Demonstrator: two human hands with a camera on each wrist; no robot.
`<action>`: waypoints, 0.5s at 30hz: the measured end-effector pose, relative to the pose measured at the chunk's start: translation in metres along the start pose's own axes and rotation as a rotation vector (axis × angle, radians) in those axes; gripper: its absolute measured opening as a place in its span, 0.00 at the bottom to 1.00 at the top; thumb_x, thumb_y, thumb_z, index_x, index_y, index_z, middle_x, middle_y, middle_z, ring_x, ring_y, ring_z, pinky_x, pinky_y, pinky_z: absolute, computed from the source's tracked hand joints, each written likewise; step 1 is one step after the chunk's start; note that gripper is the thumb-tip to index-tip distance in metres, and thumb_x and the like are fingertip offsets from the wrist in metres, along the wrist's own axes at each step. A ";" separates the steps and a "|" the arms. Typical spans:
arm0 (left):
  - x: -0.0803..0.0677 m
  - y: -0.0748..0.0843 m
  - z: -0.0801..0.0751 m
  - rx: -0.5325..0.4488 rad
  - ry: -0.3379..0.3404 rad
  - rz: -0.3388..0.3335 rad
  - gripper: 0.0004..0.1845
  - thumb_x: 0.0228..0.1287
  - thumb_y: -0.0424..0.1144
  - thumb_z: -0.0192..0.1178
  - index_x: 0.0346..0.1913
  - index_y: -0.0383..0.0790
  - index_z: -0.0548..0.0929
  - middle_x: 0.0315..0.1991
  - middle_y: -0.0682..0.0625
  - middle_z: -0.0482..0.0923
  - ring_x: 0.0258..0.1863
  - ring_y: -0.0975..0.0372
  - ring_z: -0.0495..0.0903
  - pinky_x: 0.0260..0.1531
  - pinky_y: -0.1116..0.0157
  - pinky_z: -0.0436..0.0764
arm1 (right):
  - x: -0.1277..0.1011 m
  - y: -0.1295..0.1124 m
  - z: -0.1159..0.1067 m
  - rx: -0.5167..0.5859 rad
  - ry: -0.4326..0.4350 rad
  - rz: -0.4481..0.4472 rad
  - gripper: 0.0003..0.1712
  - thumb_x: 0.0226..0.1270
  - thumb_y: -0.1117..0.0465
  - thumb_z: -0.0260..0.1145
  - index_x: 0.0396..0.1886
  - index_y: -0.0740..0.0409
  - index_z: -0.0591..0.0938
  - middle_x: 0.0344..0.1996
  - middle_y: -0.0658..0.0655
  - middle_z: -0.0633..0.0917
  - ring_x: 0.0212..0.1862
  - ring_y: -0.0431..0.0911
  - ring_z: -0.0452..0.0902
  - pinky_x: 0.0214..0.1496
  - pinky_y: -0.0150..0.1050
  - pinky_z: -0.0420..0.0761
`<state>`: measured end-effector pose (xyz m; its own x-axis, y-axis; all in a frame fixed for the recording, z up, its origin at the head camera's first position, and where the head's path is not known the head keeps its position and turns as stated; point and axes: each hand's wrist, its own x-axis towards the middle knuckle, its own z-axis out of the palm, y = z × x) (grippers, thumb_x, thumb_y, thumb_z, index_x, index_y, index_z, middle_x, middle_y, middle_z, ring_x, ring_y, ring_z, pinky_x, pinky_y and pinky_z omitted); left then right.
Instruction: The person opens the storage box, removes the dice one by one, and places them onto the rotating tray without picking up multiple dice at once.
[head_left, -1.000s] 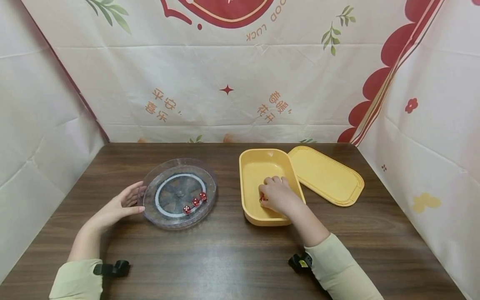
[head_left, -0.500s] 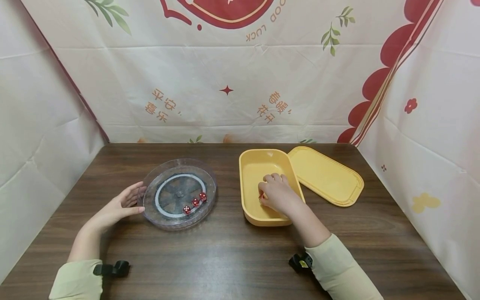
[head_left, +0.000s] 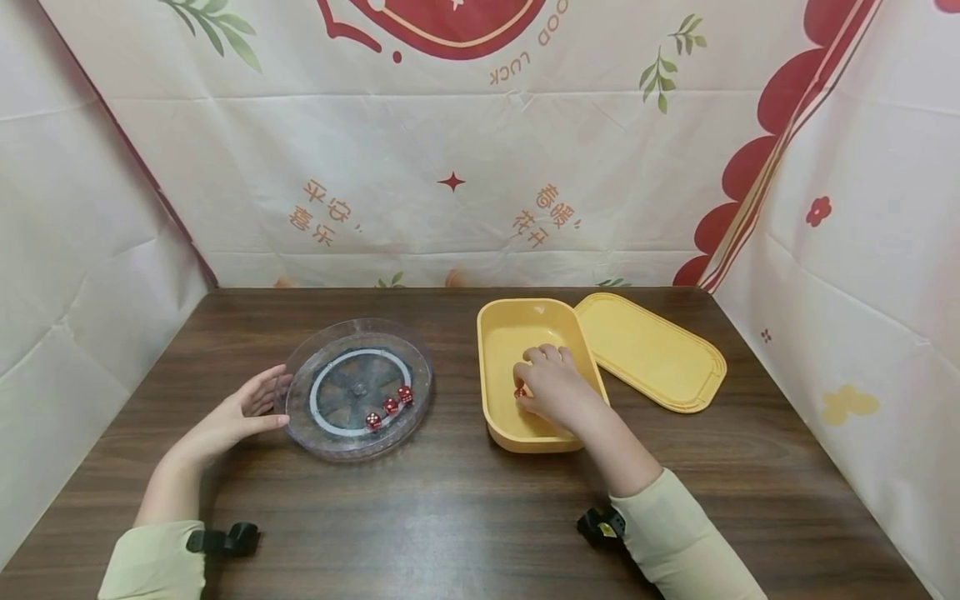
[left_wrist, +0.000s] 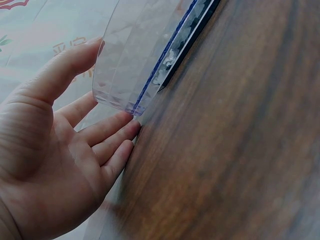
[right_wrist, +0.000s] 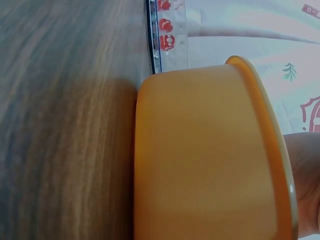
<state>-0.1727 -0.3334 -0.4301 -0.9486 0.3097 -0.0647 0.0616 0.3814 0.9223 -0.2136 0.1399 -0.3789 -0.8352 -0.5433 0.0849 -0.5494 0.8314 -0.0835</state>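
My left hand rests with spread, nearly straight fingers at the left side of a clear round plastic tray. Up close in the left wrist view, the thumb and fingertips meet its transparent wall. Several facts show inside: a dark wheel-like base with a white ring, and three red dice at the right front. My right hand reaches into a yellow rectangular box, pinching a red die between thumb and index finger. The box wall hides these fingers in the right wrist view.
A flat yellow lid lies right of the box, its upper left end close to the box's rim. All of it stands on a dark wooden table. A printed white cloth hangs behind and at both sides.
My right hand has shifted slightly left and away from me inside the box, with the red die between its fingers. The left hand and the clear tray hold still.
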 end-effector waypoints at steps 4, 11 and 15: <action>0.000 -0.001 0.000 -0.008 0.004 -0.006 0.44 0.64 0.35 0.63 0.75 0.35 0.47 0.72 0.31 0.49 0.69 0.38 0.47 0.50 0.83 0.62 | 0.000 -0.001 -0.003 0.002 0.013 -0.006 0.06 0.57 0.57 0.71 0.30 0.49 0.80 0.50 0.61 0.77 0.58 0.60 0.65 0.59 0.57 0.59; 0.001 -0.002 0.000 -0.012 0.002 -0.015 0.44 0.64 0.35 0.63 0.75 0.35 0.47 0.72 0.32 0.49 0.70 0.38 0.47 0.50 0.83 0.62 | 0.001 -0.005 -0.006 -0.008 0.021 -0.017 0.06 0.58 0.57 0.70 0.30 0.49 0.80 0.50 0.61 0.77 0.57 0.59 0.66 0.58 0.56 0.61; 0.001 -0.003 0.000 -0.014 0.004 -0.014 0.44 0.64 0.35 0.63 0.75 0.35 0.47 0.72 0.32 0.49 0.70 0.38 0.47 0.49 0.84 0.62 | 0.001 -0.006 -0.007 -0.015 0.031 -0.028 0.06 0.59 0.57 0.70 0.31 0.49 0.80 0.50 0.61 0.77 0.57 0.59 0.66 0.58 0.56 0.61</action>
<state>-0.1735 -0.3340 -0.4327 -0.9505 0.3012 -0.0762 0.0439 0.3731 0.9268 -0.2106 0.1349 -0.3711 -0.8185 -0.5623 0.1177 -0.5714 0.8180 -0.0654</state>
